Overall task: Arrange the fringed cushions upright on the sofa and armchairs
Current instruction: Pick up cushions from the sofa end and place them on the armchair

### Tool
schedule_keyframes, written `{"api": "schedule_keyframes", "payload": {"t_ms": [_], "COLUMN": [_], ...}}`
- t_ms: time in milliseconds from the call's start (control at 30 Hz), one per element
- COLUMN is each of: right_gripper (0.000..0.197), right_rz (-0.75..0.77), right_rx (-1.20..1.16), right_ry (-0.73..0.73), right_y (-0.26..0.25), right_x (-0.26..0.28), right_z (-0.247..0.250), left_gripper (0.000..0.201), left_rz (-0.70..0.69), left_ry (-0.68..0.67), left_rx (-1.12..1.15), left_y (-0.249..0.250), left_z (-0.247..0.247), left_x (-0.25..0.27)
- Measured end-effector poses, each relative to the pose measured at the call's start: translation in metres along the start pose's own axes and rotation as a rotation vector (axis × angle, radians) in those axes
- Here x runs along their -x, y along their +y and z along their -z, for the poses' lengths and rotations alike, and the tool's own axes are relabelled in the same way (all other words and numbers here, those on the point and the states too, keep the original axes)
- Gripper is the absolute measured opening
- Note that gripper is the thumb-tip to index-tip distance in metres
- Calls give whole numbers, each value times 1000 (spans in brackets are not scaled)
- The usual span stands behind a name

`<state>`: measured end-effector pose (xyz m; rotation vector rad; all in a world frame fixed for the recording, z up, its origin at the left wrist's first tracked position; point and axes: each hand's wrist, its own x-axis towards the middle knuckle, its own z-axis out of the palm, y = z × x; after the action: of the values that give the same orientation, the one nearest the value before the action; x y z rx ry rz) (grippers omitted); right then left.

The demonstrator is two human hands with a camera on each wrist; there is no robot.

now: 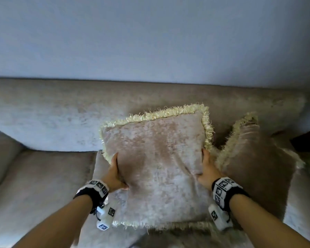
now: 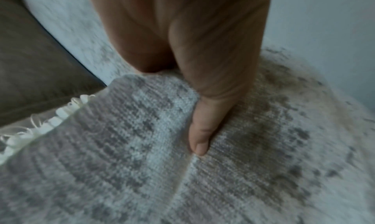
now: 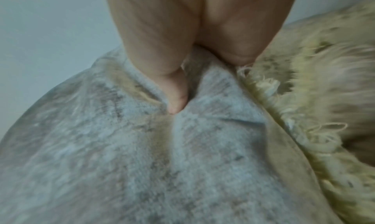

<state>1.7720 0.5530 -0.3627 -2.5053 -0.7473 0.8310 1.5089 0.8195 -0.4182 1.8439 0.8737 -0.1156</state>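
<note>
A beige velvet cushion [image 1: 157, 167] with a pale yellow fringe is held up over the sofa seat [image 1: 36, 190], its top edge near the backrest [image 1: 61, 119]. My left hand [image 1: 115, 174] grips its left side, thumb pressed into the front face [image 2: 202, 131]. My right hand [image 1: 207, 169] grips its right side, thumb dug into the fabric [image 3: 176, 99]. The other fingers of both hands are hidden behind the cushion. A second fringed cushion [image 1: 258, 167] leans upright just to the right, its fringe [image 3: 304, 99] beside my right hand.
The sofa's left armrest [image 1: 0, 154] rises at the far left. A pale wall [image 1: 150, 42] stands behind the backrest. Another cushion's fabric [image 1: 97, 167] shows under and left of the held one. A dark object [image 1: 306, 140] sits at the right edge.
</note>
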Motion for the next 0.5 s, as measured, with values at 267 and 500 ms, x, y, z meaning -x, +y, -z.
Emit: {"api": "schedule_keyframes", "payload": {"t_ms": [267, 500], "right_gripper": [131, 133], "right_rz": [202, 392], "right_rx": [40, 152], "right_ry": [-183, -286], "right_y": [-123, -236], "right_x": [13, 63], "right_z": [-55, -133], "left_gripper": [157, 153], "left_rz": [41, 96], "left_ry": [349, 631], "left_rx": [27, 60], "left_y": [-50, -98], "left_z": [68, 104], "left_x": [160, 290]}}
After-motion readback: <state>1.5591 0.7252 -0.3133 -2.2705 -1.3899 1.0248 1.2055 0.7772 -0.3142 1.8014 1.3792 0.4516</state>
